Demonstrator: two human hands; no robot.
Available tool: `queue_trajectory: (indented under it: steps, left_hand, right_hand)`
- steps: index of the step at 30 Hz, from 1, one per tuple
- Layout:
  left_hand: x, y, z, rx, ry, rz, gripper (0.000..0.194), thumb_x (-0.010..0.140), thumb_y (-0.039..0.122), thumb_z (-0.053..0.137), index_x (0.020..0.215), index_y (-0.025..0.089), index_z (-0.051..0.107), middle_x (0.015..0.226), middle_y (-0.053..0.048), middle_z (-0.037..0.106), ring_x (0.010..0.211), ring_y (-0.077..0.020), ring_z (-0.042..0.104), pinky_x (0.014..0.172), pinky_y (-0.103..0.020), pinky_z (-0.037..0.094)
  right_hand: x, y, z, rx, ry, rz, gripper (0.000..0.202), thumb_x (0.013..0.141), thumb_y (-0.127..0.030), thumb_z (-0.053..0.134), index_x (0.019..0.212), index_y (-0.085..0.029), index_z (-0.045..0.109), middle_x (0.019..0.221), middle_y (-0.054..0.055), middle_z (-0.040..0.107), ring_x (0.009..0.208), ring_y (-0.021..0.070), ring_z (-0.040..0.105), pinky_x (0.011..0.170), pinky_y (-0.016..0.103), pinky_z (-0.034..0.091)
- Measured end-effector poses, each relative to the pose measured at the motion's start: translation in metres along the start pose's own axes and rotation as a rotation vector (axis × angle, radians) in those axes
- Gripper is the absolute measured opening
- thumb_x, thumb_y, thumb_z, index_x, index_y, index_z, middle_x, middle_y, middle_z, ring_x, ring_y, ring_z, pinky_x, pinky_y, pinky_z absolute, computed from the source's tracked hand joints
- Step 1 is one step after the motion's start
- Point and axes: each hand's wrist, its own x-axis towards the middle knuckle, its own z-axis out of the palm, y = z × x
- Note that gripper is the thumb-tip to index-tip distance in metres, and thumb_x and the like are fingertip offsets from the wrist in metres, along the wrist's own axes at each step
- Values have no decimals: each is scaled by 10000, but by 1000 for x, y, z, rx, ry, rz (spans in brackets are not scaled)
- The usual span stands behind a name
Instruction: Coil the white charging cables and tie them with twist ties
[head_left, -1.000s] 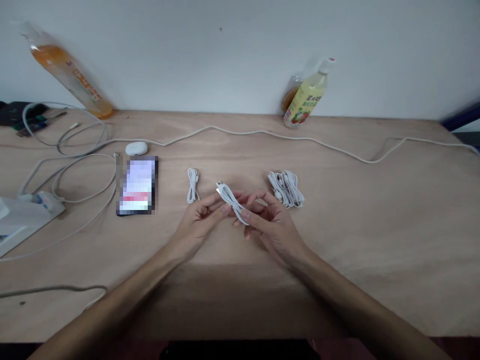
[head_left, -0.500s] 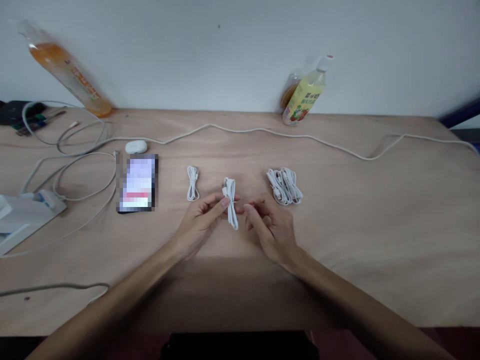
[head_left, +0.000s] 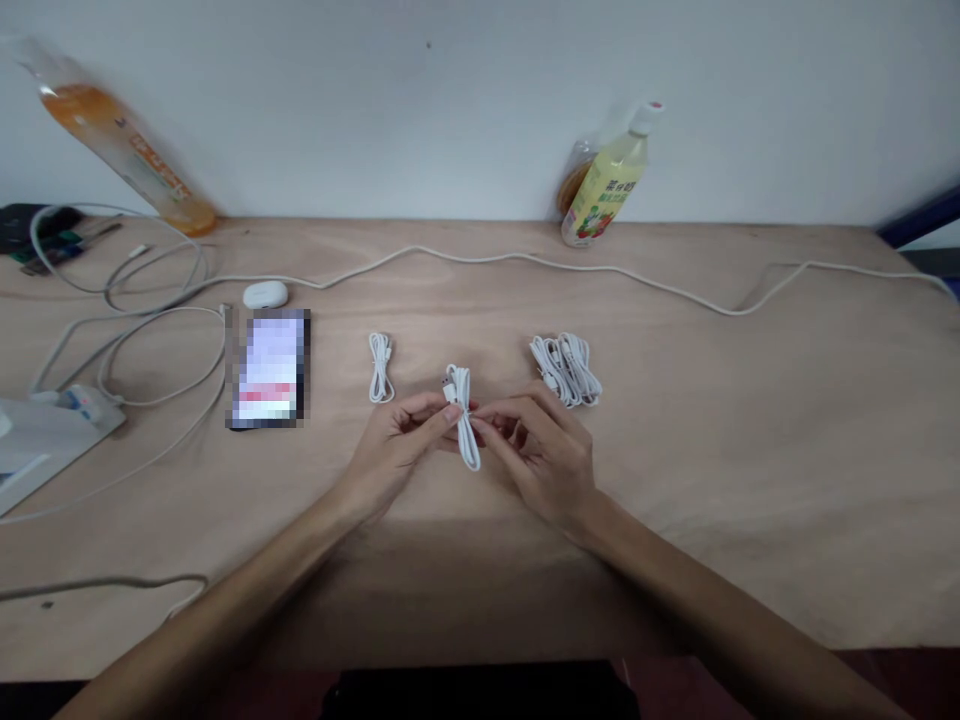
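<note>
Above the table's near half, my left hand [head_left: 409, 435] pinches a coiled white USB cable [head_left: 467, 445] between thumb and fingers. The bundle hangs slightly tilted, its plug at the upper left. My right hand [head_left: 544, 440] is closed, thumb and index finger pinched together at the right side of the bundle's waist, where it is bound. The small part between those fingertips is too fine to make out clearly. A single coiled cable [head_left: 381, 368] lies beyond my left hand. Several more coiled white cables [head_left: 566, 370] lie grouped beyond my right hand.
On the left are a phone [head_left: 268, 368], a white earbud case [head_left: 265, 295], loose cords and a power strip [head_left: 45, 440]. An orange drink bottle [head_left: 131, 160] and a yellow bottle [head_left: 609, 190] stand by the wall. A long white cord [head_left: 465, 260] crosses the table [head_left: 750, 450].
My right hand has moved left, and its fingertips have closed at the middle of the held cable. My left hand keeps its pinch. The whole view has shifted slightly.
</note>
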Motion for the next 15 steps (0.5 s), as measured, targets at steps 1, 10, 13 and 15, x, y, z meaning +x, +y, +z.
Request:
queue_trajectory:
  steps: [1,10,13,15]
  left_hand:
    - [0,0,0,7,4,-1,276,915,441,858,1007,181,872,1025,-75,851,896,-215,781,890,-350,623]
    - [0,7,1,79,34,41,193,846,349,922,825,189,816,776,2,792,766,-144,739,794,-248,607]
    - [0,8,1,77,41,34,245,815,349,945,765,185,770,744,17,769,713,-125,706,767,-240,601]
    - [1,8,1,80,30,30,273,817,361,944,746,184,748,726,23,752,691,-120,691,747,-240,597]
  right_hand:
    - [0,0,0,-5,6,-20,92,1054,-196,693,1006,-240,758,869,18,728,687,151,665,563,281,567]
    - [1,1,0,9,-28,-49,109,1037,-119,690,1009,-210,742,867,24,730,673,140,646,522,265,518]
    - [1,3,-1,16,-53,-38,111,1048,-134,680,994,-207,743,859,21,720,665,137,627,537,269,519]
    - [2,4,-1,26,-72,-34,112,1053,-144,678,981,-200,743,852,20,711,666,135,616,543,266,517]
